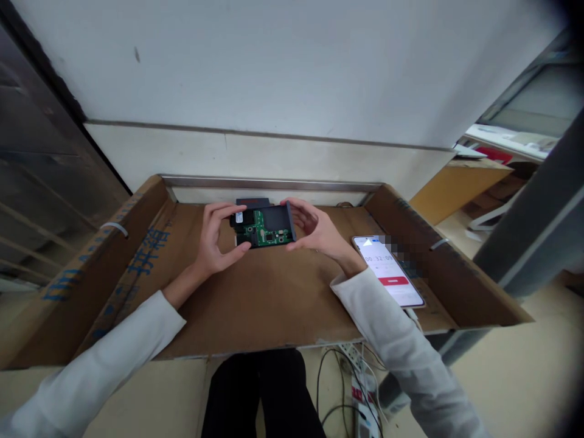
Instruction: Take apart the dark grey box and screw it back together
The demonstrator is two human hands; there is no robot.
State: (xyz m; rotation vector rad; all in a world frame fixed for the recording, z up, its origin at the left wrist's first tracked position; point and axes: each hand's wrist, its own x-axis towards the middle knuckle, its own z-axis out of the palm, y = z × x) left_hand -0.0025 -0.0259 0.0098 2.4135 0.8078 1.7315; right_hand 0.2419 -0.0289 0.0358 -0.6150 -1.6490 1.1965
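Between my two hands is a black device casing (275, 217) with a green circuit board (270, 236) showing in its open face. My left hand (218, 238) grips its left end, thumb at the lower edge and fingers at the upper one. Around the right end, my right hand (314, 228) is closed with the thumb low and the fingers above. The casing is held up over the cardboard, tilted toward me. Just behind it a dark flat object (252, 202) partly shows; its kind is unclear.
A lit phone (387, 271) with a running timer lies right of my hands. The cardboard tray (274, 304) has raised side walls, with a white wall (274, 73) behind. Below its front edge, power strips (360, 389) and cables lie on the floor.
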